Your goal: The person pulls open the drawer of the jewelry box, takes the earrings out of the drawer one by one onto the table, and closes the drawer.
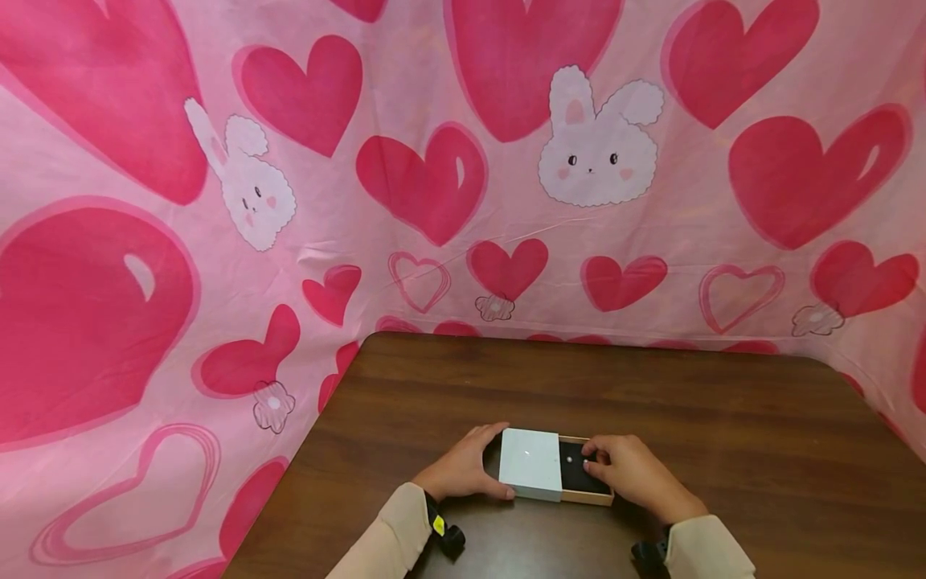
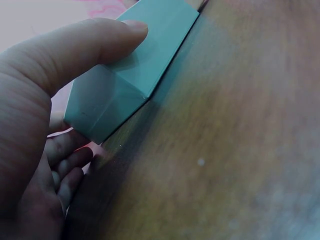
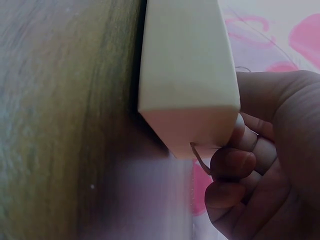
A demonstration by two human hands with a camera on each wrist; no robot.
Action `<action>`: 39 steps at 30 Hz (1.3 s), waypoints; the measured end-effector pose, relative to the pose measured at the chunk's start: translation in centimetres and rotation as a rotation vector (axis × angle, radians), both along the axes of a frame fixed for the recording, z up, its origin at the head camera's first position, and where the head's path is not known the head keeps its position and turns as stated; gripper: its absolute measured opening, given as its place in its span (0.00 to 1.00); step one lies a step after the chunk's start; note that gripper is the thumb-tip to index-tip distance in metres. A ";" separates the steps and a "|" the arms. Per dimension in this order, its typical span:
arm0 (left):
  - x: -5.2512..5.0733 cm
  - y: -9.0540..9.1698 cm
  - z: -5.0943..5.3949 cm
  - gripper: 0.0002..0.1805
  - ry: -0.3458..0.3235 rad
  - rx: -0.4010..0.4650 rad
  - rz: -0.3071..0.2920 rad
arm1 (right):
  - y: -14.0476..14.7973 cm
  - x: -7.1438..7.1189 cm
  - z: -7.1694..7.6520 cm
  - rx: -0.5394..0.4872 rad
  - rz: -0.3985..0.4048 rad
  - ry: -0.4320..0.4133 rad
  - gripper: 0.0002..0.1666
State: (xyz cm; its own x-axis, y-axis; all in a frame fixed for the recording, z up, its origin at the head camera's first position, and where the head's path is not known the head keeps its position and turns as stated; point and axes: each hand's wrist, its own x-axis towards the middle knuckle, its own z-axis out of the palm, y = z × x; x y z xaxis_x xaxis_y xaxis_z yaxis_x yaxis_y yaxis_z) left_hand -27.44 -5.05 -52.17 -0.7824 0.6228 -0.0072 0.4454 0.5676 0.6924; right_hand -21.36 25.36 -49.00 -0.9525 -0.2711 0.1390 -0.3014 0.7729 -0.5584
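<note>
On the table lies a slim sliding jewelry box, its pale blue-white sleeve (image 1: 530,464) at the left and its tan drawer (image 1: 587,498) pulled partway out to the right. A black pad (image 1: 575,478) lines the drawer. A tiny pearl-like stud (image 1: 569,459) shows on it. My left hand (image 1: 466,466) grips the sleeve's left end, thumb along the front side and fingers behind. Over the drawer, my right hand (image 1: 633,473) has thumb and fingertips at a second white stud, seemingly pinching it. In the right wrist view, a thin ribbon tab (image 3: 201,161) sticks out of the drawer's end beside the curled fingers.
The box sits near the front of a dark brown wooden table (image 1: 579,378) with rounded far corners. Pink cloth (image 1: 419,265) printed with hearts and rabbits hangs behind and at the sides. Black straps with small cameras circle both wrists.
</note>
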 end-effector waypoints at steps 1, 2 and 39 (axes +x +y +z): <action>0.0 0.0 0.0 0.59 0.000 0.000 -0.001 | 0.0 0.0 0.0 0.002 0.004 0.004 0.05; 0.0 0.0 0.0 0.59 0.001 0.001 -0.001 | 0.0 0.0 0.0 0.004 0.005 0.006 0.05; 0.0 0.1 0.0 0.58 0.005 0.005 0.004 | -0.3 -0.2 0.0 0.072 -0.020 -0.028 0.03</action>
